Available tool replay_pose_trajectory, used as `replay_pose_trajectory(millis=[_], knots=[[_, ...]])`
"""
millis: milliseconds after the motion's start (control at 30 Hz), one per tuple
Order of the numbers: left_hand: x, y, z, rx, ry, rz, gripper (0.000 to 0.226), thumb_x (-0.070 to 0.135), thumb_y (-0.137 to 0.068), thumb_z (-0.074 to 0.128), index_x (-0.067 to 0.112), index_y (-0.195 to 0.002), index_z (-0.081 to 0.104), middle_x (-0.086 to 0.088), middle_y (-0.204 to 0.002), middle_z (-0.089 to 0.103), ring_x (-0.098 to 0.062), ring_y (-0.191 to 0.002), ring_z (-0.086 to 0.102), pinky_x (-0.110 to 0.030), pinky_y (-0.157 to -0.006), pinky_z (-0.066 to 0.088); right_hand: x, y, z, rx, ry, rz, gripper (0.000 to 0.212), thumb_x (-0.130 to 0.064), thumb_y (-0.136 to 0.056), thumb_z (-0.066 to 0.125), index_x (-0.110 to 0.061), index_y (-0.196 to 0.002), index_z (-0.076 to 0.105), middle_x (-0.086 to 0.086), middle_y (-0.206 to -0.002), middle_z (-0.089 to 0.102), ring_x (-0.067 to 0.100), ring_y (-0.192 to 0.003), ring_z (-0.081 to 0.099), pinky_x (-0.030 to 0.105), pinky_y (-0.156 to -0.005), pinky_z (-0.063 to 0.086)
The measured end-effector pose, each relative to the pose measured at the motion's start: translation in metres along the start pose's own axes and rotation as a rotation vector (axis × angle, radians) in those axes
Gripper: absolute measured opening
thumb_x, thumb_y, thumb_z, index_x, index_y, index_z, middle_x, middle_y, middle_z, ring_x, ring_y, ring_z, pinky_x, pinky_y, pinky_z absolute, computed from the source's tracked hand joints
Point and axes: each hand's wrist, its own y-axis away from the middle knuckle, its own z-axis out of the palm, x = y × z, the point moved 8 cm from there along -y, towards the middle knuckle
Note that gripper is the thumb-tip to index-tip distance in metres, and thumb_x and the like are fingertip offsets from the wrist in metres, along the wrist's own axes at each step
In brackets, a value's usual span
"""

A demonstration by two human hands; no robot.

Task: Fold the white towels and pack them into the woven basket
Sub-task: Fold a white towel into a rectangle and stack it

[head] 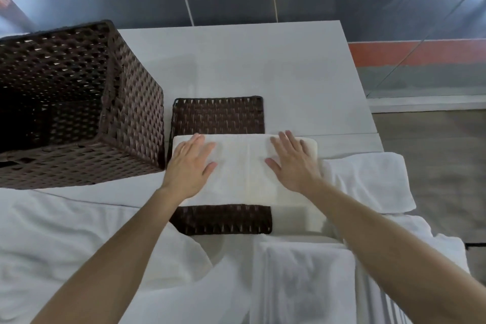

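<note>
Progress slight: one folded towel (247,171) at centre under left hand (188,166) and right hand (294,163), fingers (197,140) straight, slightly spread; basket (131,102) upper left seemingly empty (other towels (65,231) loose below).

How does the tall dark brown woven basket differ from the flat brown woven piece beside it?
The tall dark brown woven basket has deep, high walls; the flat brown woven piece lies low on the table. The flat piece carries a folded white towel, pressed by the left hand and right hand; no hand touches the basket. Both share the same dark weave.
</note>
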Motion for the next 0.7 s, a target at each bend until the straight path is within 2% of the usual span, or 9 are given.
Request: replay_pose_trajectory(millis=[67,167,300,367,567,700], knots=[[0.011,-0.019,0.022,-0.069,-0.022,-0.003,0.069,0.065,-0.113,0.023,0.032,-0.172,0.015,-0.008,-0.181,0.006,-0.026,-0.168,-0.001,-0.055,-0.135,0.009,0.0,-0.015,0.024,-0.018,0.035,0.023,0.08,-0.07,-0.107,0.008,-0.022,-0.17,-0.001,0.005,-0.178,-0.007,0.022,-0.164,-0.013,0.052,-0.133,0.002],[0.007,-0.027,0.043,-0.089,-0.056,-0.007,0.078,0.076,-0.108,0.01,0.035,-0.173,-0.003,-0.008,-0.181,-0.009,-0.023,-0.167,-0.015,-0.056,-0.135,0.001,0.011,-0.021,0.041,0.037,0.07,0.001,0.082,-0.073,-0.106,0.005,-0.023,-0.17,-0.009,0.003,-0.178,-0.014,0.018,-0.163,-0.019,0.052,-0.133,-0.002],[0.001,-0.025,0.046,-0.016,-0.029,0.015,0.077,0.072,-0.109,0.023,0.033,-0.174,0.007,-0.007,-0.182,-0.001,-0.021,-0.168,-0.009,-0.057,-0.134,0.006,0.011,-0.018,0.043,0.163,0.024,-0.035,0.078,-0.065,-0.109,0.023,-0.023,-0.171,-0.001,0.001,-0.179,-0.006,0.017,-0.164,-0.01,0.052,-0.133,0.004],[0.001,-0.025,0.046,0.017,-0.018,0.028,0.076,0.069,-0.109,0.027,0.032,-0.174,0.01,-0.007,-0.182,0.003,-0.022,-0.168,-0.005,-0.058,-0.134,0.008,0.011,-0.018,0.043,0.193,0.014,-0.038,0.079,-0.064,-0.108,0.026,-0.023,-0.171,0.001,0.002,-0.179,-0.004,0.017,-0.165,-0.008,0.052,-0.133,0.005],[0.001,-0.025,0.049,0.017,-0.019,0.029,0.077,0.066,-0.109,0.028,0.029,-0.174,0.007,-0.007,-0.182,0.0,-0.022,-0.168,-0.006,-0.058,-0.134,0.008,0.017,-0.018,0.046,0.222,0.013,-0.029,0.086,-0.065,-0.106,0.032,-0.015,-0.171,0.003,0.003,-0.179,0.001,0.017,-0.165,-0.005,0.051,-0.133,0.007],[0.001,-0.025,0.049,0.006,-0.014,0.04,0.074,0.06,-0.113,0.026,0.021,-0.174,0.008,-0.007,-0.182,0.002,-0.021,-0.168,-0.003,-0.056,-0.135,0.007,0.022,-0.016,0.045,0.278,-0.041,-0.012,0.083,-0.057,-0.107,0.037,-0.009,-0.17,0.01,0.007,-0.178,0.009,0.02,-0.165,-0.001,0.052,-0.133,0.009]])
